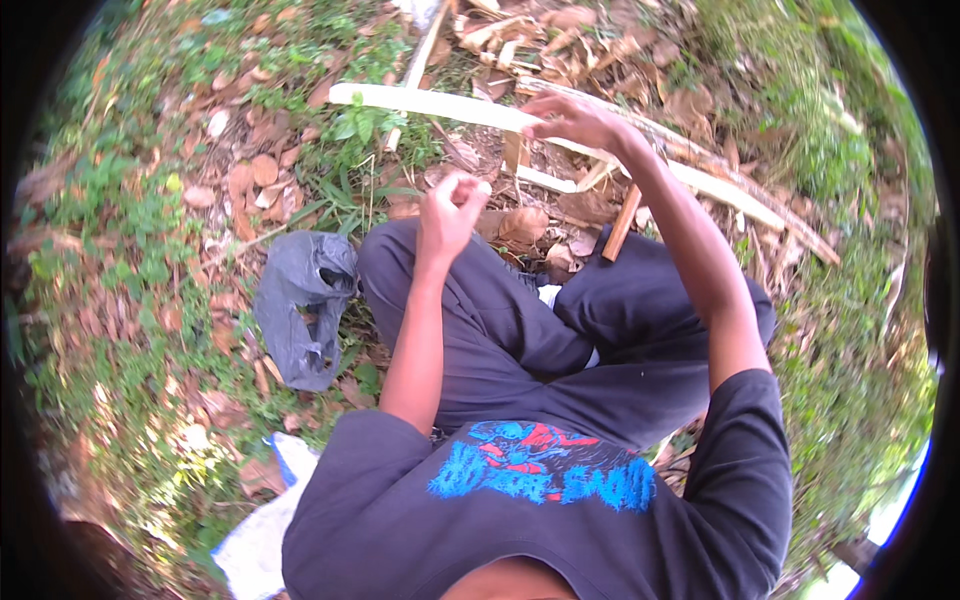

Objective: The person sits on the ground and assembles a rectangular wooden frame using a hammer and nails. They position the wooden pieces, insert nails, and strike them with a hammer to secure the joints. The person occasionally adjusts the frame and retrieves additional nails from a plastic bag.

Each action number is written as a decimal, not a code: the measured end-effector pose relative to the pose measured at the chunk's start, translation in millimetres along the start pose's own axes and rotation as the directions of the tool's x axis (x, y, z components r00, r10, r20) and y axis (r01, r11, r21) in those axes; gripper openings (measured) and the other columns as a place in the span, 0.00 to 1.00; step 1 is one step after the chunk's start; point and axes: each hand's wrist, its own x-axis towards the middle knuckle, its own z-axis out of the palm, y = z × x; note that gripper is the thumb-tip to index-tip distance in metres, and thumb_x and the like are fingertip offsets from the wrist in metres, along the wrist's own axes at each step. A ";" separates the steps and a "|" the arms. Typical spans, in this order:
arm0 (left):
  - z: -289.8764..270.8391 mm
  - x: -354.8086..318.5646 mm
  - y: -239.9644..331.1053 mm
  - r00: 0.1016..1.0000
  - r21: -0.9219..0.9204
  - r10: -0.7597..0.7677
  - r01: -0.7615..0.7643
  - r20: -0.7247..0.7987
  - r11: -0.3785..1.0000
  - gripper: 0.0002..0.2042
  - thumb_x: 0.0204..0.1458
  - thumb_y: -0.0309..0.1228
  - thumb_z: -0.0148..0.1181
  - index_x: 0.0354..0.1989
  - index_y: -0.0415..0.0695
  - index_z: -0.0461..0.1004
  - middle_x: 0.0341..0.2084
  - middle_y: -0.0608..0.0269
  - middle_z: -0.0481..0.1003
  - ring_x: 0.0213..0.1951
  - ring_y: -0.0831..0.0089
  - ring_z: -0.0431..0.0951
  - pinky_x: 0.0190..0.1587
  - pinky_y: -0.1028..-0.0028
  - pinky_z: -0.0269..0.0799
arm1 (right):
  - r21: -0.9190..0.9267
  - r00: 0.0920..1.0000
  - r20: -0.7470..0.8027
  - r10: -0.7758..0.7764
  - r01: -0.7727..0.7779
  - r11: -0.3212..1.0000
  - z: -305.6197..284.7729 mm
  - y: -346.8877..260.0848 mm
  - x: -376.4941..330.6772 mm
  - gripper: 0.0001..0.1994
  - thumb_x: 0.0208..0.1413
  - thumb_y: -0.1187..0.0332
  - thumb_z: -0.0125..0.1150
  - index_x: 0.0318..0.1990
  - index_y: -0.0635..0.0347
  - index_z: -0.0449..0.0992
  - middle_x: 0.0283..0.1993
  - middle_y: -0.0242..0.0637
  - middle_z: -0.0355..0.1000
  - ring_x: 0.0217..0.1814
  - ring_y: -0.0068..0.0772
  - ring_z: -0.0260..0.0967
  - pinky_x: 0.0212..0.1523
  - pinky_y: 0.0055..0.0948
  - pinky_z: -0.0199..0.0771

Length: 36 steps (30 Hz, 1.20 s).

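The long pale strip (590,150) lay on the ground across the top, running from eleven o'clock down to two o'clock. The right hand (578,120) was over its middle, fingers bent, maybe touching it; I could not tell if it pinched it. The left hand (447,208) was up near the middle, curled into a loose fist, and I could not tell if it held anything. A good way to go on would be to grip the strip firmly and keep it flat. I counted one long strip, one brown stick (621,224) by the right knee, and one grey bag (300,305) at nine o'clock. Dry leaves (262,170) were too many to count.
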 end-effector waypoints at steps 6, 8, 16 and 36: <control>50.8 -70.5 -21.6 0.981 -0.001 0.106 -0.108 0.160 0.994 0.11 0.54 0.32 0.66 0.31 0.35 0.78 0.20 0.56 0.76 0.23 0.75 0.76 0.29 0.71 0.72 | 0.071 0.997 0.025 -0.067 0.065 0.995 -3.3 -19.1 -0.9 0.32 0.59 0.46 0.63 0.64 0.57 0.73 0.76 0.40 0.57 0.76 0.42 0.55 0.74 0.43 0.55; 76.6 -76.8 -33.2 0.962 0.030 0.195 -0.204 0.189 0.978 0.08 0.51 0.29 0.63 0.30 0.35 0.78 0.21 0.50 0.78 0.26 0.59 0.81 0.32 0.63 0.74 | 0.091 0.997 0.069 -0.035 0.028 0.995 -3.3 -27.4 -1.5 0.31 0.60 0.47 0.63 0.65 0.57 0.72 0.77 0.39 0.56 0.77 0.42 0.53 0.76 0.43 0.52; 88.1 -67.5 -38.9 0.951 0.050 0.135 -0.154 0.277 0.987 0.08 0.51 0.31 0.60 0.32 0.37 0.78 0.23 0.49 0.78 0.28 0.54 0.82 0.34 0.60 0.75 | 0.084 0.998 0.045 -0.037 0.033 0.996 -3.2 -15.9 1.4 0.29 0.60 0.52 0.63 0.65 0.58 0.72 0.75 0.42 0.58 0.77 0.43 0.54 0.75 0.42 0.53; 90.7 -68.1 -31.9 0.944 0.072 0.075 -0.103 0.321 0.992 0.09 0.51 0.32 0.61 0.32 0.38 0.79 0.25 0.46 0.80 0.31 0.51 0.82 0.38 0.58 0.77 | 0.044 0.999 -0.001 -0.044 0.044 0.998 -1.3 -17.4 -3.5 0.34 0.59 0.44 0.63 0.64 0.61 0.72 0.74 0.43 0.60 0.75 0.44 0.57 0.74 0.40 0.55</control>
